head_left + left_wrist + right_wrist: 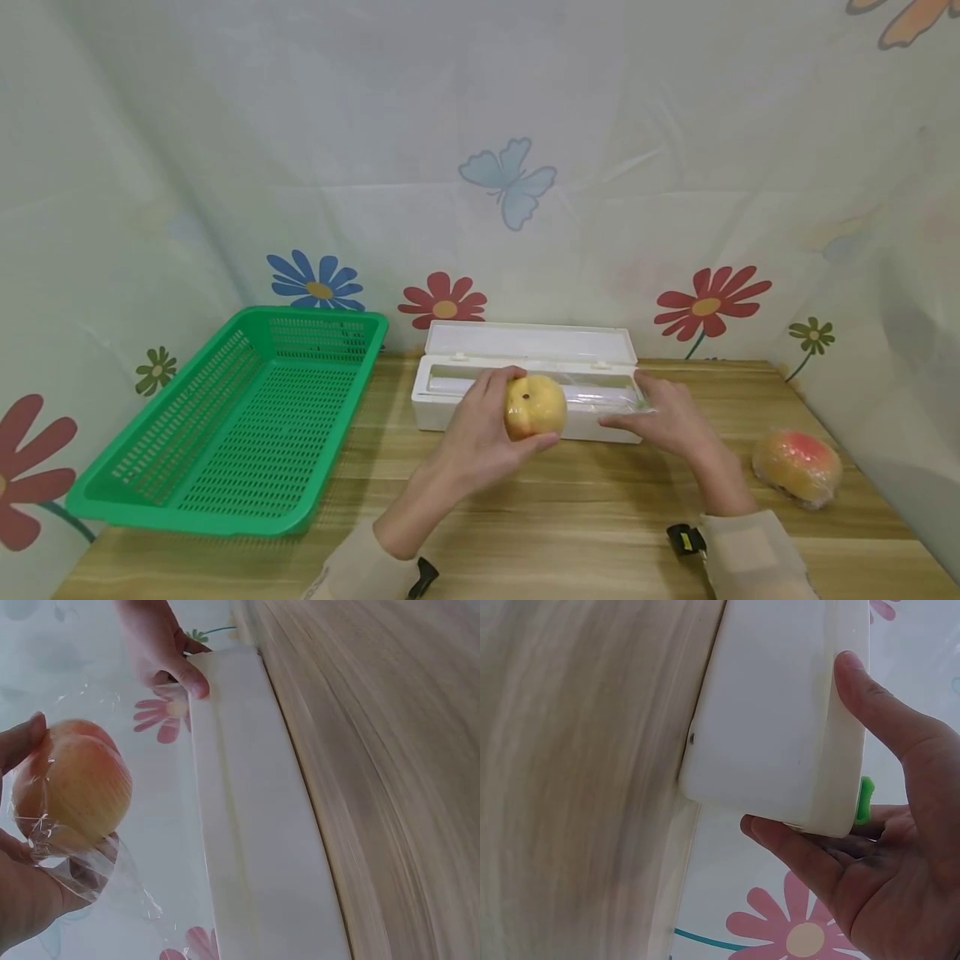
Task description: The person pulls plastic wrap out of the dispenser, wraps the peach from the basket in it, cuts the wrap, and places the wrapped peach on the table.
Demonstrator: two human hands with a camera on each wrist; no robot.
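Note:
In the head view my left hand (480, 446) grips a yellow-red peach (537, 408) in front of a white cling film dispenser (600, 427). Clear film (88, 864) wraps loosely round the peach's underside in the left wrist view, with a loose flap trailing from it. At the dispenser's right end is my right hand (667, 417), its thumb on the front top edge and its fingers round the end. A green slider (865, 800) shows at that end, near the palm. The dispenser's lid (532, 342) stands raised at the back, and a film roll (600, 397) lies inside.
A second peach (797, 467), wrapped in film, sits on the wooden table (570, 525) at the right. To the left stands a green plastic basket (180, 518) with slotted walls. A flower-printed cloth (375, 208) hangs behind and at both sides.

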